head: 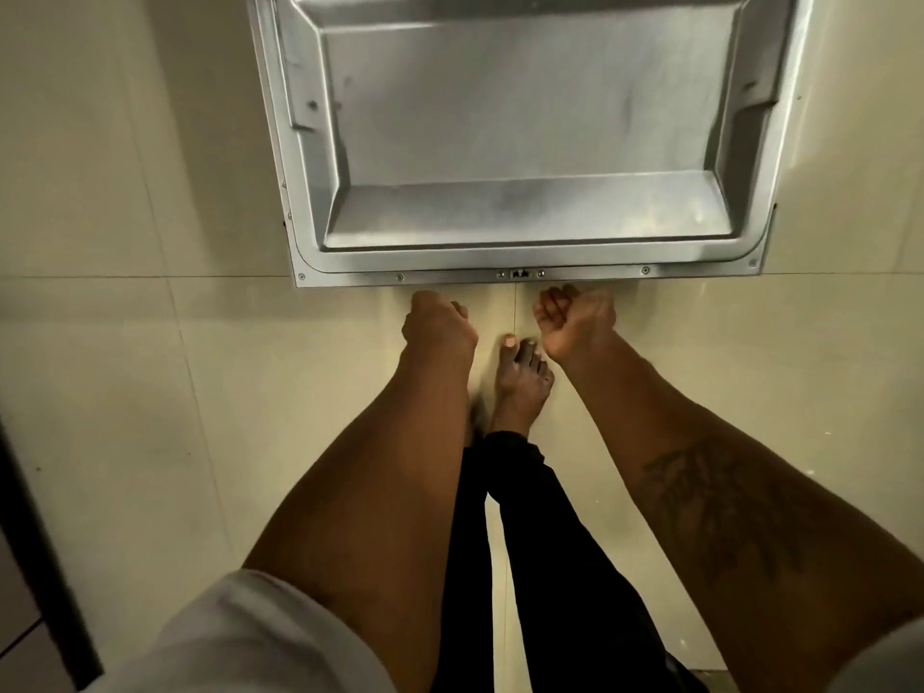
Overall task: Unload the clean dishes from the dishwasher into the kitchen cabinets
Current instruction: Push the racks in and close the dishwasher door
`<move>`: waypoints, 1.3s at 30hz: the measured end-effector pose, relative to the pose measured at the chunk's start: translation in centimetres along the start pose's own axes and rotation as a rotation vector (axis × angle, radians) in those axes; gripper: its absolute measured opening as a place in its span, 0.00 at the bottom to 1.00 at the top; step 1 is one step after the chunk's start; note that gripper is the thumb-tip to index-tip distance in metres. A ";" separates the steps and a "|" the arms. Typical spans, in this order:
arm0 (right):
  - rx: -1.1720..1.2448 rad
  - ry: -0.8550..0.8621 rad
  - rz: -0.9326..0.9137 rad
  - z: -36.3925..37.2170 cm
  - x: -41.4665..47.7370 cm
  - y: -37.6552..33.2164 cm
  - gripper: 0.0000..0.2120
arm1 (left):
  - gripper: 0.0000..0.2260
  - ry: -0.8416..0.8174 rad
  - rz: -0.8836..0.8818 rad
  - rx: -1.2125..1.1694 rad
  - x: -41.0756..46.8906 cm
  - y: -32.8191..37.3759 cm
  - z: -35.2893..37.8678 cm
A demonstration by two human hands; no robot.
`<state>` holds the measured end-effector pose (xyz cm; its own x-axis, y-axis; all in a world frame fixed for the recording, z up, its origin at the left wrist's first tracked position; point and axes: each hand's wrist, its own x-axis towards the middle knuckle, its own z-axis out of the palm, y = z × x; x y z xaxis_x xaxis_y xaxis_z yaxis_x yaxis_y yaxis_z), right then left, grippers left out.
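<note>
Right hand (575,320): curled into a loose fist, palm turned inward, fingers folded onto the palm with nothing between them; just short of the door's front rim.
Left hand (439,320): back turned up, knuckles close under the same rim; fingers tucked out of sight beneath, so whether holding or empty cannot be told.
Both hands: side by side, near each other, one on either side of the latch.
Dishwasher door: grey stainless-steel dishwasher door (525,117), folded down flat with its inner face up, a deep rectangular recess with rounded corners; fills the upper middle of the view, straight ahead of both hands.
Latch: small dark metal latch (520,274) at the middle of the front rim, with screws spaced along the rim.
Foot: bare foot (520,377) on the floor between the two wrists, toes towards the door.
Trousers: black trousers (550,542) below the foot.
Tattoo: dark tattoo (710,507) on the bare right forearm.
Sleeve: white short sleeve (250,642) on the left arm, bottom left.
Floor: pale beige tiled floor (125,367) with thin joints.
</note>
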<state>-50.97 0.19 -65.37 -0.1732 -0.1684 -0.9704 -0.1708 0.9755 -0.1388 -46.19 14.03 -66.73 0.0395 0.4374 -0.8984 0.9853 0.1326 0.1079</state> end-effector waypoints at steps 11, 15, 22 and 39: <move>0.317 -0.254 0.099 0.0 -0.1 0.2 0.24 | 0.25 -0.355 -0.243 -0.778 -1.7 0.5 1.0; 0.293 -0.189 0.113 -1.0 -5.0 -0.8 0.22 | 0.25 -0.339 -0.251 -0.733 -7.0 1.5 -1.1; 0.301 -0.261 0.059 -2.1 -18.4 -3.2 0.19 | 0.20 -0.362 -0.223 -0.722 -20.0 4.7 -6.3; 0.380 -0.750 -0.066 4.9 -45.0 -13.8 0.22 | 0.29 -0.894 0.014 -0.812 -44.9 18.5 -11.2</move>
<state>-36.09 -4.96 -20.76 0.5384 -0.2190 -0.8137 0.2038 0.9708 -0.1265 -31.59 6.83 -19.57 0.4663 -0.2841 -0.8378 0.6047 0.7936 0.0675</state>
